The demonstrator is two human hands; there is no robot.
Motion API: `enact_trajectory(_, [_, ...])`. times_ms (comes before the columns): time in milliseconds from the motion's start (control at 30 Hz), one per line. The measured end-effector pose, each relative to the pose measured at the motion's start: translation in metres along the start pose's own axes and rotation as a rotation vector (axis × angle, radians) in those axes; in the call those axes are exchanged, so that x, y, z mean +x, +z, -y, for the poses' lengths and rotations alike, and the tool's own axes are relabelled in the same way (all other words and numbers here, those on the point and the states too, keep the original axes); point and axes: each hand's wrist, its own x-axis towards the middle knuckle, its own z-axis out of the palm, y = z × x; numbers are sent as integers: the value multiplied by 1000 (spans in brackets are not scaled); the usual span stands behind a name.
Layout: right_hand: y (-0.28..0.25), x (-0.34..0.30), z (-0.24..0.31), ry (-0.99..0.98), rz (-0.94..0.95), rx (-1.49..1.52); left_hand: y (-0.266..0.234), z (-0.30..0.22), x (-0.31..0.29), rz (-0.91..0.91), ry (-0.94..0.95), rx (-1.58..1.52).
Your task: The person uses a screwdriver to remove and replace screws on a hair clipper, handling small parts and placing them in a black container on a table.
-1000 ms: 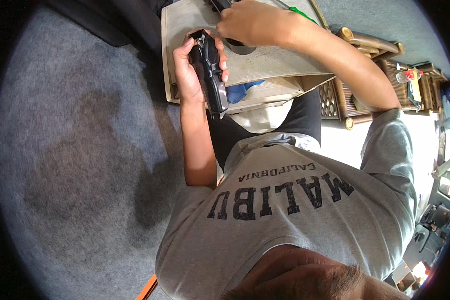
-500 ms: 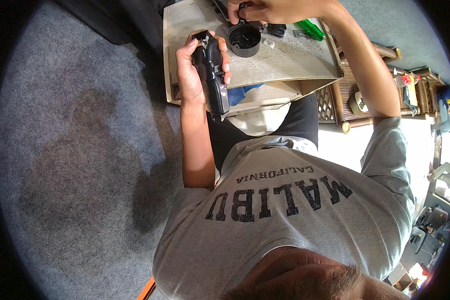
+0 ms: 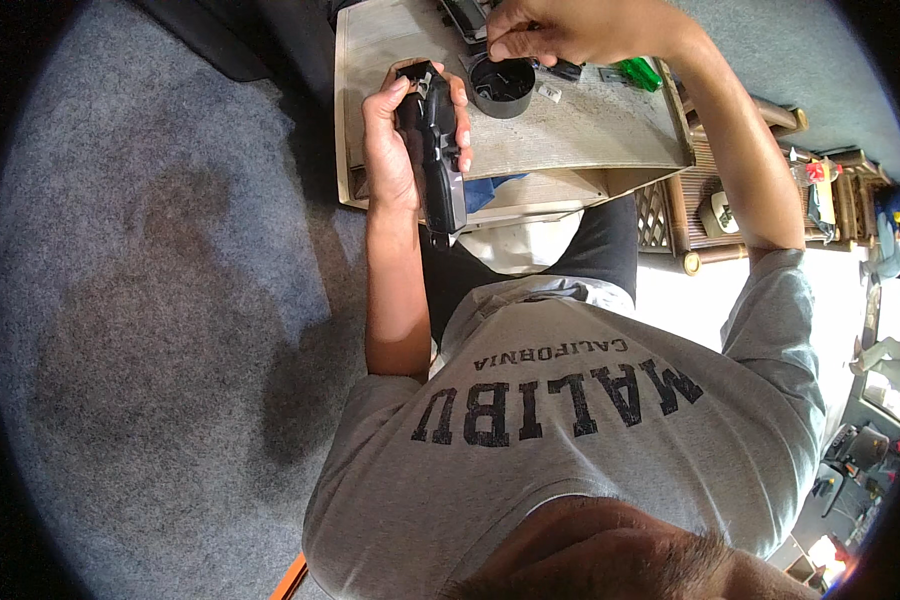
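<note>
My left hand (image 3: 390, 150) is wrapped around a black hair clipper (image 3: 440, 165), its blade end pointing away from me and a metal part catching light near the thumb. Just right of it on the small table stands a round black container (image 3: 502, 108) with small dark pieces inside. Over the container's far rim hovers my right hand (image 3: 555, 32), thumb and fingertips pinched together. Whatever is between those fingertips, if anything, is too small to make out. Behind the right hand lies a dark, shiny device (image 3: 464, 18), partly cut off by the picture's edge.
The pale wooden table (image 3: 580, 140) has an open shelf with blue cloth (image 3: 490, 188). A green object (image 3: 640, 73) and a small white piece (image 3: 549, 92) lie right of the container. Bamboo furniture (image 3: 710, 185) stands to the right; grey carpet (image 3: 170, 300) spreads on the left.
My right hand has shifted right and slightly nearer, uncovering more of the dark device at the back. My left hand keeps hold of the clipper. The table sits slightly further right in view.
</note>
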Motion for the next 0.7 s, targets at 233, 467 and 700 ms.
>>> enact_trajectory(233, [16,8,28,138,-26,-407,-2,-2,-2,11,0,-17])
enact_trajectory(467, [51,33,15,197,-20,-683,8,-3,-2,-72,-23,-9])
enact_trajectory(700, [74,41,13,213,-171,-701,6,-1,0,-55,6,26])
